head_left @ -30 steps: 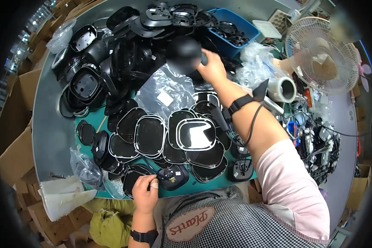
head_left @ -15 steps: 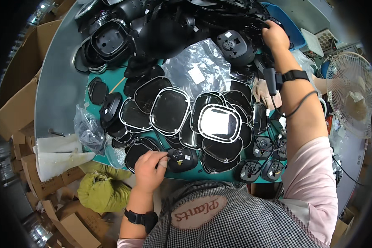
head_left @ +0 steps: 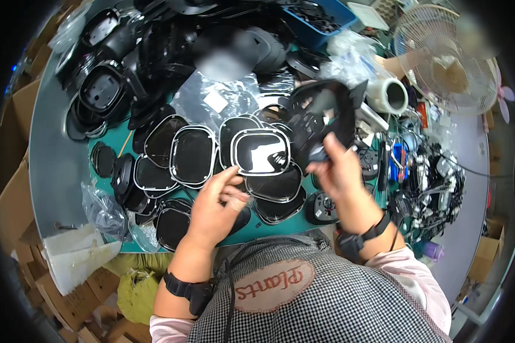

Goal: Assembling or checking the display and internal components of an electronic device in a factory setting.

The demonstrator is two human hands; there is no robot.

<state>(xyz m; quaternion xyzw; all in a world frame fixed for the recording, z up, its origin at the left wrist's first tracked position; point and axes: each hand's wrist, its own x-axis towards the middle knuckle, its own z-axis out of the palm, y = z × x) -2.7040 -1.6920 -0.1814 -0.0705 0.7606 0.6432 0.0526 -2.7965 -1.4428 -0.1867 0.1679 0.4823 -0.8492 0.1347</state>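
My right hand (head_left: pixel 339 171) holds a black moulded plastic housing (head_left: pixel 320 117) raised above the green mat, gripping its lower edge. My left hand (head_left: pixel 216 206) rests low over the mat, fingers curled around a small black part that is mostly hidden under the palm, fingertips touching the rim of a black oval panel with a silver border (head_left: pixel 261 152). Several similar flat oval panels (head_left: pixel 191 154) lie overlapping in rows across the green mat (head_left: pixel 106 150) in front of me.
A heap of black housings (head_left: pixel 154 63) fills the far left. Clear plastic bags (head_left: pixel 214 97) lie behind the panels, another bag (head_left: pixel 100 208) at the near left. A tape roll (head_left: pixel 388 96), a white fan (head_left: pixel 446 57) and tangled cables (head_left: pixel 435 183) crowd the right. Cardboard boxes (head_left: pixel 11 148) stand left.
My right hand has drawn back from the far pile, bringing a black housing toward me. My left hand has shifted up and right on the mat toward the silver-rimmed panel.
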